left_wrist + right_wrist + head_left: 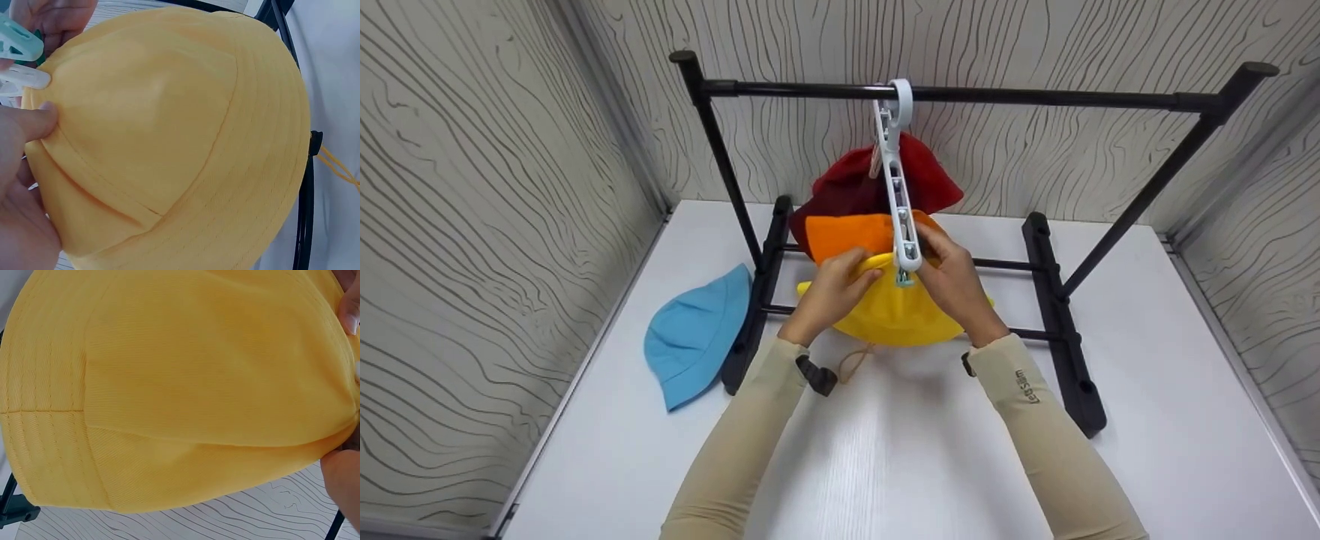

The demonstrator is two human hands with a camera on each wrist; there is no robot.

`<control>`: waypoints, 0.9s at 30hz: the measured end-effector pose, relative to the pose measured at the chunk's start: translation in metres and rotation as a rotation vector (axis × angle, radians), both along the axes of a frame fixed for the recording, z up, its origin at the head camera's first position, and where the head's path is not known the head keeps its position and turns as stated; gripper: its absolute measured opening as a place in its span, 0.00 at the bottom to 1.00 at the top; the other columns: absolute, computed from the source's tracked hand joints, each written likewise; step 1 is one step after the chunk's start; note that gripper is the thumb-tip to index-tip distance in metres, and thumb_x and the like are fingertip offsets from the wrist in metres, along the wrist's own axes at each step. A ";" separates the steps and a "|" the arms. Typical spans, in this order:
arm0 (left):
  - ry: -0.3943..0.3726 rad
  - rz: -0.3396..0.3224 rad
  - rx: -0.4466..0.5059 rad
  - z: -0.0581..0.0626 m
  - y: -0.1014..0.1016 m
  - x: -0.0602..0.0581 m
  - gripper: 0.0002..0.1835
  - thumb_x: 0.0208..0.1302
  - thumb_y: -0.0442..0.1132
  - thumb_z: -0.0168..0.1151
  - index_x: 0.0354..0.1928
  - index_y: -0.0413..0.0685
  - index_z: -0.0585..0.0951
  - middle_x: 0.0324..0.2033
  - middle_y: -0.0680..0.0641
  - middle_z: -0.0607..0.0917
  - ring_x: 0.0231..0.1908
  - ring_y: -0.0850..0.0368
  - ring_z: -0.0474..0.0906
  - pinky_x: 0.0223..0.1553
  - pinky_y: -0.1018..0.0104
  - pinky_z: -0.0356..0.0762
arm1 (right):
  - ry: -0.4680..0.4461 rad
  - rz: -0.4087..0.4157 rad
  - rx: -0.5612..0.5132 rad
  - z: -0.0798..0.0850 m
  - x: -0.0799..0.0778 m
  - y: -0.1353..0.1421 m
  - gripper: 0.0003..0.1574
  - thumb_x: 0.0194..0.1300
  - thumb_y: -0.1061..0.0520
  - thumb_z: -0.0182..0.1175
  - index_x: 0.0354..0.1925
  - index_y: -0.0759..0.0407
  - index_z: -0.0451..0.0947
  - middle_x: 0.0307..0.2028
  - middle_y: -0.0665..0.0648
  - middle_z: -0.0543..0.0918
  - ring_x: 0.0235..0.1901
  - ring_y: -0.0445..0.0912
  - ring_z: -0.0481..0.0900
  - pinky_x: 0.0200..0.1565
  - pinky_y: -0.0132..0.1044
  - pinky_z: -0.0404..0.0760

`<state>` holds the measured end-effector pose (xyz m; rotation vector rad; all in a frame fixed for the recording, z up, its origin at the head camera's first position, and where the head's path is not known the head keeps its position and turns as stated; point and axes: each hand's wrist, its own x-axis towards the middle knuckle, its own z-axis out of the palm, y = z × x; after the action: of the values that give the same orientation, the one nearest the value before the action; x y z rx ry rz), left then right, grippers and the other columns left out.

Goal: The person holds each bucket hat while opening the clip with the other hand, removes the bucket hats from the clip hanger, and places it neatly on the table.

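A yellow bucket hat [900,315] hangs at the near end of a white clip hanger [898,191]. My left hand [834,291] pinches the top of its crown, with the thumb on the cloth in the left wrist view. On the other side of the hanger's end, my right hand [956,281] grips the crown's edge; some of its fingers are hidden behind. A pale green clip [21,40] and a white clip [31,76] sit at the crown between the hands. Just behind hangs an orange hat [847,234], partly covered by the yellow one.
The hanger hooks over the bar [1035,96] of a black rack. Dark red [847,196] and red hats [926,176] hang farther back. A light blue bucket hat [694,337] lies on the white table [870,465], left of the rack's foot [746,356]. Patterned panels surround the table.
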<state>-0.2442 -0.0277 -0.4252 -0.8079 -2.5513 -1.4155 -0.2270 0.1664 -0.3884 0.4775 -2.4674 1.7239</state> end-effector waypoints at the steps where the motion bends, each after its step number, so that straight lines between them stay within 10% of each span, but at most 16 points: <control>1: 0.000 0.001 0.002 0.000 0.000 0.000 0.11 0.68 0.43 0.56 0.44 0.44 0.77 0.33 0.48 0.79 0.35 0.57 0.73 0.42 0.71 0.75 | -0.001 -0.001 0.001 0.000 0.000 0.000 0.32 0.69 0.55 0.56 0.69 0.59 0.64 0.63 0.58 0.73 0.56 0.49 0.75 0.62 0.35 0.72; 27: -0.015 0.004 0.030 -0.002 0.003 0.002 0.12 0.68 0.43 0.56 0.45 0.42 0.78 0.36 0.46 0.81 0.36 0.56 0.74 0.43 0.70 0.77 | 0.020 -0.019 -0.002 -0.001 -0.001 0.000 0.30 0.69 0.57 0.56 0.67 0.59 0.66 0.61 0.59 0.76 0.55 0.48 0.76 0.60 0.30 0.73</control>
<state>-0.2419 -0.0251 -0.4269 -0.7898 -2.5345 -1.4600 -0.2278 0.1666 -0.3889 0.4675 -2.4476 1.7061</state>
